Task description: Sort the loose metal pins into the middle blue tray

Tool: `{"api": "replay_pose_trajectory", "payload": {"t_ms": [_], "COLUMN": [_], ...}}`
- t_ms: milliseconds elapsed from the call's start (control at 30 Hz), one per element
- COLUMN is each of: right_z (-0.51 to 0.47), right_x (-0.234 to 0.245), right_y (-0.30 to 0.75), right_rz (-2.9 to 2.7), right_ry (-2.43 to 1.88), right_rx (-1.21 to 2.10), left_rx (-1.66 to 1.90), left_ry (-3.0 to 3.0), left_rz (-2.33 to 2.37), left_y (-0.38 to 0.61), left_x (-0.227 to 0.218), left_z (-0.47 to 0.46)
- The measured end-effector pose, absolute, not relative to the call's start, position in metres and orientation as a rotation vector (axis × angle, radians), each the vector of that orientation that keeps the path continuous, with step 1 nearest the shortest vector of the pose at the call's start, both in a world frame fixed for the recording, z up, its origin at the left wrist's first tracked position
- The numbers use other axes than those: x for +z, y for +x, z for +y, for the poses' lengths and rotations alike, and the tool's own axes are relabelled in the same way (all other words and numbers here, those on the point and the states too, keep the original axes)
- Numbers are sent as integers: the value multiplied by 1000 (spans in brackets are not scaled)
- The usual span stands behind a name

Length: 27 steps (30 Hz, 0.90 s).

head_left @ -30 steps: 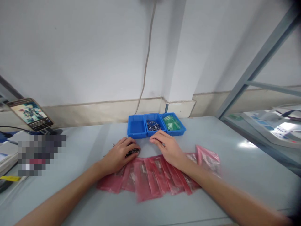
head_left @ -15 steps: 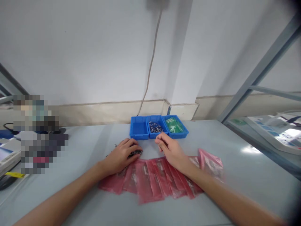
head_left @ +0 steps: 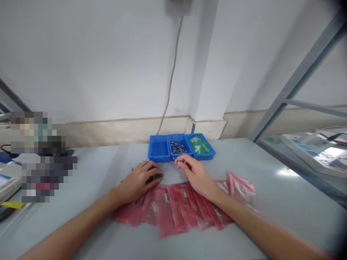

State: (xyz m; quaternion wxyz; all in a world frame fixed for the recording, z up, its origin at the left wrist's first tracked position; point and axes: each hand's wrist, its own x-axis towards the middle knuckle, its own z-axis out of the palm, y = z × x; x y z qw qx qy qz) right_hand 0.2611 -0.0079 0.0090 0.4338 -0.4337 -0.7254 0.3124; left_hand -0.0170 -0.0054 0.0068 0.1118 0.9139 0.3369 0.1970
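My left hand (head_left: pixel 139 182) lies cupped over a small heap of dark metal screws (head_left: pixel 155 177) on the table, fingers curled round them. Part of the heap is hidden under the palm. Just in front of the blue bins, my right hand (head_left: pixel 196 175) pinches one small metal screw (head_left: pixel 175 159) between thumb and fingertips; only its end shows. Below both hands, several pink plastic bags (head_left: pixel 169 216) lie overlapped in a row, with small metal parts inside. The right forearm crosses above some of them. One pink bag (head_left: pixel 244 189) sits at the row's right end.
Three joined blue bins stand at the back: a bare left bin (head_left: pixel 159 146), a middle bin (head_left: pixel 177 135) of screws, and a right bin (head_left: pixel 211 153) with green-and-white packets (head_left: pixel 200 144). A grey metal frame (head_left: pixel 287 90) rises at right. Blurred-out items lie at far left.
A small screw now shows at my right fingertips, which have shifted slightly left. My left hand stays on the heap. The whole view has moved a little.
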Motion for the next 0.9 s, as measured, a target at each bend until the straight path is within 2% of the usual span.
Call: {"api": "replay_pose_trajectory", "payload": {"t_ms": [267, 600, 667, 833, 900], "right_z": [-14, -19, -20, -25, -27], "right_x": [21, 25, 27, 31, 33], "right_y": [264, 263, 261, 257, 257], "right_rz": [-1922, -1975, -1904, -1429, -1274], "right_ry": [-1067, -1023, -1024, -924, -862], "right_rx": [503, 470, 641, 1572, 1755], "left_rx": [605, 602, 585, 597, 617], "left_ry": [2669, 2681, 2683, 2684, 2686], "left_rz": [965, 970, 974, 975, 963], "left_y": [-18, -19, -19, -18, -18], "left_x": [4, 5, 5, 4, 4], "left_z": [-4, -4, -5, -4, -4]}}
